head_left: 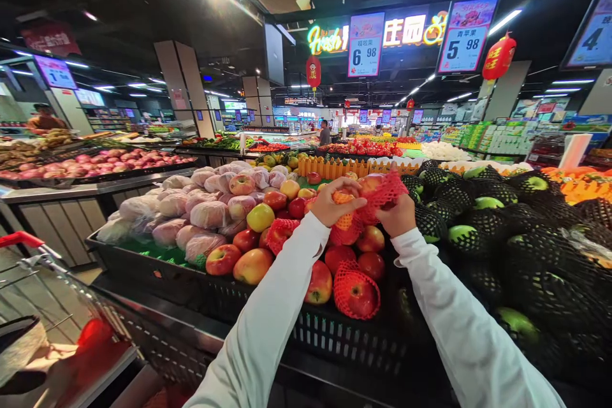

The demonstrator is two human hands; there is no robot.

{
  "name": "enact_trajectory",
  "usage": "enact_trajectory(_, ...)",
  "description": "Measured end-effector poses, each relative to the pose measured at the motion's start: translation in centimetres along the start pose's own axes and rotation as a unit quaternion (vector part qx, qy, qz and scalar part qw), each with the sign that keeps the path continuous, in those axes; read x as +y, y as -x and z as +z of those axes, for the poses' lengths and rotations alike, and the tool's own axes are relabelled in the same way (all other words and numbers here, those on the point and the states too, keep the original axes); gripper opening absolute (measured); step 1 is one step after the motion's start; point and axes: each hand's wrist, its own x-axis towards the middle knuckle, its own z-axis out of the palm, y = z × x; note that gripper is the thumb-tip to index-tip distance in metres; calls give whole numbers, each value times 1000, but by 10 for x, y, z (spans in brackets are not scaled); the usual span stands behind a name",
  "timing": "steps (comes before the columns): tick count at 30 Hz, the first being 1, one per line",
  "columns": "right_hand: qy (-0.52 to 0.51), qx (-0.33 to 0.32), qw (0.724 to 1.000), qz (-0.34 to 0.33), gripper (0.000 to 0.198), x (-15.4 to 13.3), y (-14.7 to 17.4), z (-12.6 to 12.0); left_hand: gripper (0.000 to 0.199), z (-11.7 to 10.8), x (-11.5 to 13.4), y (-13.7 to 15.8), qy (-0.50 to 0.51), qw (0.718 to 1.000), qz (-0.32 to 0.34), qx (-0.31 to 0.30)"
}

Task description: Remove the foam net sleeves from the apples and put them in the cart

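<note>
My right hand (400, 211) is closed around a red foam net (389, 192) with an apple (371, 183) partly inside it, held above the fruit pile. Close to its left side, my left hand (332, 203) has its thumb and fingers apart, their tips next to the netted apple. Whether they touch it I cannot tell. An orange-netted apple (345, 222) shows below the left hand. Loose red and yellow apples lie beneath, with another red-netted apple (359, 293) at the front of the black crate (239, 293).
Wrapped pale pink fruit (210, 215) fills the crate's left side. Green fruit in black nets (466, 236) is heaped on the right. A shopping cart (52, 274) stands at the lower left. Price screens (366, 44) hang overhead. A person (324, 132) is farther back.
</note>
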Motion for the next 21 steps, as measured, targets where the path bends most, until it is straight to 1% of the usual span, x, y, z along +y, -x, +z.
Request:
enact_trajectory(2,92,-21,993,-68,47,-4,0,-4,37,3,-3,0,-67,998,16,6)
enact_trajectory(3,120,-29,988,-89,50,-5,0,-5,36,4,-4,0,-89,996,26,3)
enact_trajectory(6,159,-38,981,-108,58,-4,0,-6,34,4,-7,-1,-115,991,60,-11)
enact_trajectory(8,159,-32,979,-124,61,-4,1,-6,32,3,-8,-1,-113,992,56,3)
enact_trajectory(9,155,-25,978,-136,62,-4,2,-6,35,3,-8,0,-112,993,42,14)
enact_trajectory(10,150,-21,977,-150,63,-6,3,-6,45,2,-7,0,-110,994,23,16)
enact_trajectory(12,145,-23,974,-174,62,-11,4,-5,69,1,-5,2,-111,994,-16,-7)
enact_trajectory(13,147,-31,972,-182,61,-13,5,-5,75,1,-3,2,-113,993,-31,-27)
enact_trajectory(15,151,-54,969,-188,58,-18,6,-6,73,1,-1,3,-117,991,-53,-47)
enact_trajectory(17,158,-57,969,-180,48,-22,5,-8,68,1,-1,2,-111,991,-77,-21)
enact_trajectory(19,157,-48,972,-166,39,-28,4,-12,56,1,-6,1,-58,992,-111,12)
enact_trajectory(21,137,-40,977,-155,34,-37,4,-18,43,2,-15,-2,12,990,-137,32)
